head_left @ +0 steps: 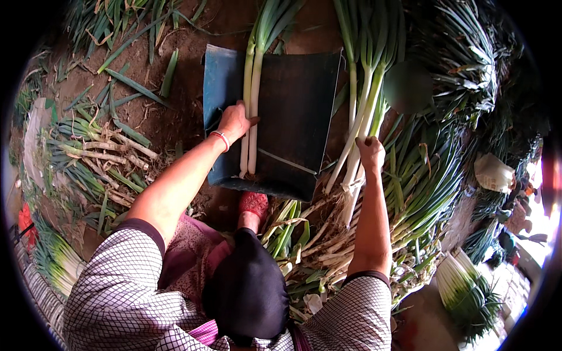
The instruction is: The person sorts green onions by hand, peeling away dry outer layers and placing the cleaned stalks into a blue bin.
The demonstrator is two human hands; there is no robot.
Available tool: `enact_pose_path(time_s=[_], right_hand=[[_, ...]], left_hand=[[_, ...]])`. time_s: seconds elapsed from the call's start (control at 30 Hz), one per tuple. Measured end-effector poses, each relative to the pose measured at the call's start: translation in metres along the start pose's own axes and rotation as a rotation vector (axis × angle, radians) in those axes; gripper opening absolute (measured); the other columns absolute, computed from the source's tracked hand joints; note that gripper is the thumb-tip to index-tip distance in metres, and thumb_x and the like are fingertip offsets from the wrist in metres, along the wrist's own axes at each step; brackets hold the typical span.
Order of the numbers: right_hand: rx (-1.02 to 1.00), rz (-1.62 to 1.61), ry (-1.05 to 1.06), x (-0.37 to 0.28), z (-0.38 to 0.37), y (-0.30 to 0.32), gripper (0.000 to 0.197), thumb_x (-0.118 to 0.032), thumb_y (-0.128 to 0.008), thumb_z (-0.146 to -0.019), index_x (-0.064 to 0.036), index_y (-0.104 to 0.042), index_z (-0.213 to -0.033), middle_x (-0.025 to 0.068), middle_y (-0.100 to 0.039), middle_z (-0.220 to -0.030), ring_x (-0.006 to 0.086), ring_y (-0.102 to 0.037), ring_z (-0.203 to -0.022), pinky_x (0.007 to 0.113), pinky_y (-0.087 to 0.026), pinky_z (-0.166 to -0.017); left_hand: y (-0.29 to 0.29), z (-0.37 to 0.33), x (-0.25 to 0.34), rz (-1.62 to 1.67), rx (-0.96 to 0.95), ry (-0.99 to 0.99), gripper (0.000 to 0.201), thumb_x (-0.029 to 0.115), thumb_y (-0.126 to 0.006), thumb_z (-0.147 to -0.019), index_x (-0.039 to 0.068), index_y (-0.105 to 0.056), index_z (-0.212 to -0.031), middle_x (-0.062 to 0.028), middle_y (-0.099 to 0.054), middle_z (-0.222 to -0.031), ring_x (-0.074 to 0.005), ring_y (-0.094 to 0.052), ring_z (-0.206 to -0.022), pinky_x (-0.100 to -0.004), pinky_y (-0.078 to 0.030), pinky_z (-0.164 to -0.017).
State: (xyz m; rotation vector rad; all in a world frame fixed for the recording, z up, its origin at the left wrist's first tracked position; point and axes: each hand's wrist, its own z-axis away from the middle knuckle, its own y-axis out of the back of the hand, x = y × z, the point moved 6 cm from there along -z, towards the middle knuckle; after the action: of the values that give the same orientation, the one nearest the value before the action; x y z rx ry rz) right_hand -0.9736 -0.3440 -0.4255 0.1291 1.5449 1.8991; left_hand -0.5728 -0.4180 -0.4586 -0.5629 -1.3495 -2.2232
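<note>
A pair of long green onions (253, 105) with clean white shafts lies lengthwise in a dark blue, curved-sided tray (298, 117). My left hand (235, 121), with a red-and-white band at the wrist, is closed around their shafts, its thumb lying across them. To the right of the tray, my right hand (371, 153) grips several green onions (366, 105) by their white shafts. Their roots hang toward me and their green leaves point away. Beneath my right hand spreads a heap of untrimmed green onions (404, 205) with dry outer leaves.
Loose onions with brown roots (99, 146) and cut leaves (132, 86) litter the soil on the left. Tied bundles stand at the lower right (468, 286) and lower left (55, 257). A large leafy pile (462, 52) fills the far right. My red shoe (253, 203) is by the tray's near edge.
</note>
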Motion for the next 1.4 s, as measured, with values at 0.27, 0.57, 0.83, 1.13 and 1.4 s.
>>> enact_pose_path(time_s=[0.27, 0.57, 0.83, 1.13, 1.4], right_hand=[[0.359, -0.222, 0.289, -0.111, 0.128, 0.117, 0.014, -0.007, -0.062, -0.076, -0.0026, -0.055, -0.087, 0.0044, -0.057, -0.069, 0.0099, -0.049, -0.058, 0.026, -0.043, -0.055], [0.303, -0.802, 0.381, -0.221, 0.147, 0.146, 0.017, -0.009, -0.051, -0.087, 0.0017, -0.053, -0.099, 0.003, -0.055, -0.072, 0.0081, -0.053, -0.06, 0.02, -0.042, -0.051], [-0.196, -0.831, 0.348, -0.261, 0.089, -0.065, 0.023, -0.022, -0.046, -0.093, -0.0014, -0.054, -0.1, 0.0125, -0.058, -0.071, 0.0247, -0.057, -0.06, 0.034, -0.048, -0.054], [-0.412, 0.104, 0.53, -0.203, 0.131, -0.146, 0.039, -0.033, -0.062, -0.082, 0.0011, -0.047, -0.096, 0.0239, -0.061, -0.086, 0.0415, -0.06, -0.079, 0.045, -0.048, -0.069], [-0.644, -0.185, 0.604, -0.19, 0.132, -0.142, 0.037, -0.031, -0.062, -0.08, 0.0018, -0.05, -0.091, 0.0261, -0.06, -0.086, 0.0431, -0.056, -0.086, 0.047, -0.045, -0.073]], left_hand=[[0.01, 0.002, -0.013, -0.018, 0.079, -0.002, 0.048, 0.031, -0.073, -0.071, -0.006, -0.051, -0.093, -0.0247, -0.061, -0.073, -0.038, -0.063, -0.07, -0.0434, -0.05, -0.065], [0.005, 0.003, -0.01, -0.005, 0.051, -0.003, 0.056, 0.033, -0.075, -0.07, -0.009, -0.049, -0.098, -0.0284, -0.06, -0.083, -0.0414, -0.06, -0.081, -0.0428, -0.049, -0.072], [0.004, 0.005, -0.008, 0.027, 0.051, 0.01, 0.053, 0.034, -0.072, -0.072, -0.007, -0.05, -0.097, -0.0253, -0.061, -0.076, -0.0386, -0.062, -0.078, -0.0418, -0.051, -0.068], [0.005, 0.005, -0.017, 0.042, 0.078, -0.04, 0.052, 0.034, -0.075, -0.068, -0.004, -0.054, -0.095, -0.0261, -0.061, -0.084, -0.0411, -0.06, -0.084, -0.0438, -0.049, -0.072], [0.002, 0.003, -0.021, 0.042, 0.131, -0.094, 0.052, 0.034, -0.073, -0.069, -0.007, -0.052, -0.092, -0.0283, -0.061, -0.085, -0.0412, -0.061, -0.083, -0.0419, -0.05, -0.074]])
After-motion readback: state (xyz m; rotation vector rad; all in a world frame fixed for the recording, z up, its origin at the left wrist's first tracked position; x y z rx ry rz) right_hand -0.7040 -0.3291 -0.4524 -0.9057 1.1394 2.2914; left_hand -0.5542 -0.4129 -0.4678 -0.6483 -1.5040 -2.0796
